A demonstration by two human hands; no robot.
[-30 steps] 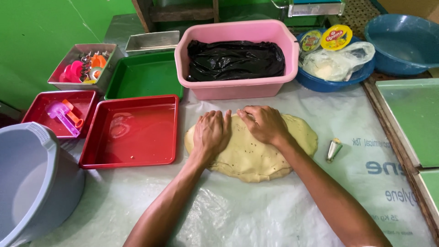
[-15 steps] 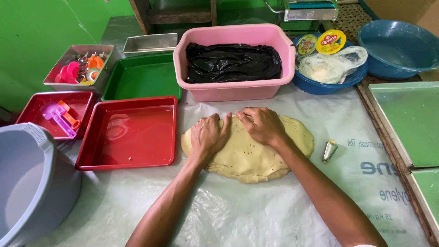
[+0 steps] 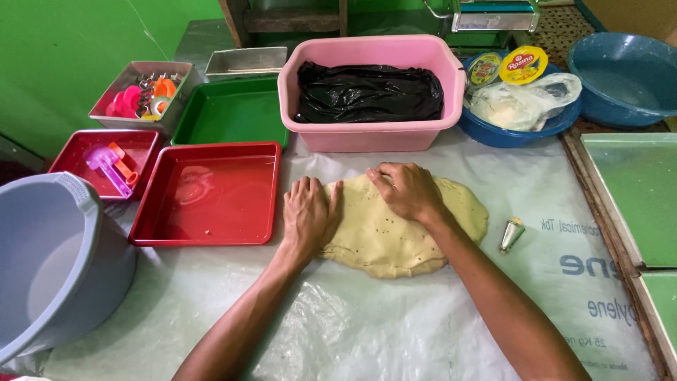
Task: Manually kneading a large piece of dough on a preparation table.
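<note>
A flattened slab of pale yellow dough (image 3: pixel 395 236) with dark specks lies on a clear plastic sheet (image 3: pixel 367 324) over the table. My left hand (image 3: pixel 309 214) rests palm down on the dough's left edge, fingers together and pointing away from me. My right hand (image 3: pixel 405 189) presses on the dough's far upper part, fingers curled over its rim. Neither hand holds anything; both lie flat on the dough.
An empty red tray (image 3: pixel 204 194) sits left of the dough, with a green tray (image 3: pixel 229 113) behind it. A pink tub (image 3: pixel 370 92) holding a black bag stands beyond. A grey basin (image 3: pixel 49 261) is at left, a small metal cone (image 3: pixel 513 234) at right, blue bowls (image 3: pixel 620 70) behind.
Both hands have shifted slightly left on the dough, the left hand now at its left edge. The dough looks a little more gathered. The camera has tilted a bit.
</note>
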